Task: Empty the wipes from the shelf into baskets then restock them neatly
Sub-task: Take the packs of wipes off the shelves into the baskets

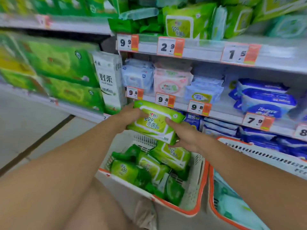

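Both arms reach forward; left hand (128,113) and right hand (186,135) grip one green wipes pack (156,122) (above basket (197,188))

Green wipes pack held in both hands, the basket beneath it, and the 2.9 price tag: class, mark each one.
Green wipes pack (155,124), head view, on its printed front label.
Basket (201,185), head view, on its orange right rim.
2.9 price tag (167,46), head view, on the white part bearing the digits.

basket (201,180) top open, half full w/ green packs (149,166), shelf edge (216,112) close behind
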Available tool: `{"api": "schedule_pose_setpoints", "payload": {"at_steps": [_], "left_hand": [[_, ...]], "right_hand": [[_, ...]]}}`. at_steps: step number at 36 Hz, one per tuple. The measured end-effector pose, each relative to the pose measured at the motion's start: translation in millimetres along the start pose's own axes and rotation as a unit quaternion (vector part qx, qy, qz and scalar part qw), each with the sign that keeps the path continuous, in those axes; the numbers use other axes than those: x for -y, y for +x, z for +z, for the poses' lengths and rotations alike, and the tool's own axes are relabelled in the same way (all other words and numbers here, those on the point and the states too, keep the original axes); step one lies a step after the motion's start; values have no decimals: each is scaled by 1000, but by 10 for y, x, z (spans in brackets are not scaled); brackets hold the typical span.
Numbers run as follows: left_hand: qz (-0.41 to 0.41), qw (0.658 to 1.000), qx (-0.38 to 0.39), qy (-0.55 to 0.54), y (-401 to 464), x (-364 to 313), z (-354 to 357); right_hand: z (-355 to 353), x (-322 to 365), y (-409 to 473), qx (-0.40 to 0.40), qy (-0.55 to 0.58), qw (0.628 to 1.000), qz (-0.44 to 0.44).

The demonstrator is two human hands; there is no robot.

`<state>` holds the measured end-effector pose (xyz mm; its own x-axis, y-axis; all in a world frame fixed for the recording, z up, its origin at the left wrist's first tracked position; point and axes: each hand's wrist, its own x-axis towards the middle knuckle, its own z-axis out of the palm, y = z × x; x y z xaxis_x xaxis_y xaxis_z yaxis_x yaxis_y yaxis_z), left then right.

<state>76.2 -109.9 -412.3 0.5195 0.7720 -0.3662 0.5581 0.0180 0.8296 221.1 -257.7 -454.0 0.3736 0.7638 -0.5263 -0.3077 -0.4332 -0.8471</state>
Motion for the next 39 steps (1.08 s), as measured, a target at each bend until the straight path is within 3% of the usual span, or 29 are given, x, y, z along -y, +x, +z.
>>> {"api": "schedule_pose_setpoints", "payload": {"at_steps": [3,5,9,11,16,20,23,25,30,34,39], "left_hand": [[-14,984,-86,155,83,84,-193],[12,975,-101,199,121,52,-234],[120,969,-69,204,167,-419,-28],[216,960,-60,171,166,-794,182],[453,883,-37,118,83,-1978,894],[552,804,-27,220,187,-2804,1461],[476,802,3,360,389,-3118,1776],[408,799,63,437,587,-3281,1961],[392,690,132,594,979,-3667,2046],[364,660,176,633,1214,-3724,2108],[338,674,198,627,1211,-3776,2080]], "right_hand": [[198,-125,273,-27,-115,993,5],[168,-115,391,-48,-190,980,-19],[-169,471,99,-60,-202,968,-134],[-502,821,-163,-77,-211,952,-208],[-1541,1593,-682,-263,-292,844,-364],[-2329,2060,-854,-412,-234,783,-403],[-2740,2262,-800,-447,-163,805,-355],[-3011,2370,-696,-461,-124,823,-310],[-3421,2731,-387,-430,-73,862,-257],[-3713,3240,-111,-459,-132,827,-297],[-4002,3778,217,-454,-177,820,-301]]}}
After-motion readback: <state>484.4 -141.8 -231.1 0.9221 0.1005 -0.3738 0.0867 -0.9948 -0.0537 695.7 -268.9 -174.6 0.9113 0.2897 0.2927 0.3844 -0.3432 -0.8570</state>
